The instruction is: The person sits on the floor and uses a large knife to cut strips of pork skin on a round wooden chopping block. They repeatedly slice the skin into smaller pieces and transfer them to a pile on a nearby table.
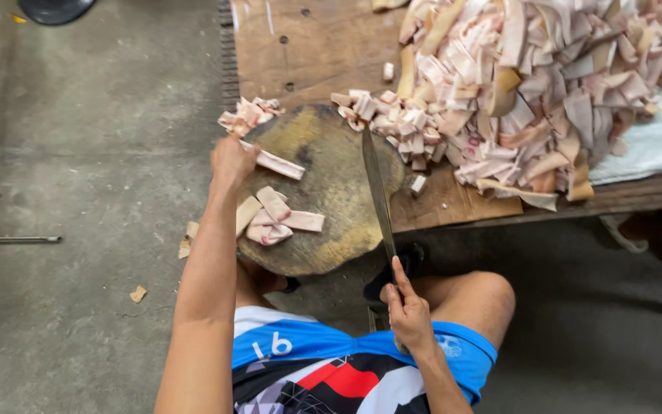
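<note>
My right hand point(410, 310) grips a long dark-bladed knife point(378, 192) pointing away, while my left hand point(231, 162) pinches a pale pink meat strip point(279, 164) lying crosswise on the round wooden chopping block point(339, 188).

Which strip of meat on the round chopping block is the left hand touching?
The long strip at the block's upper left edge, lying at the left hand's fingertips. The other strips lie in a loose cluster nearer the person, untouched.
</note>
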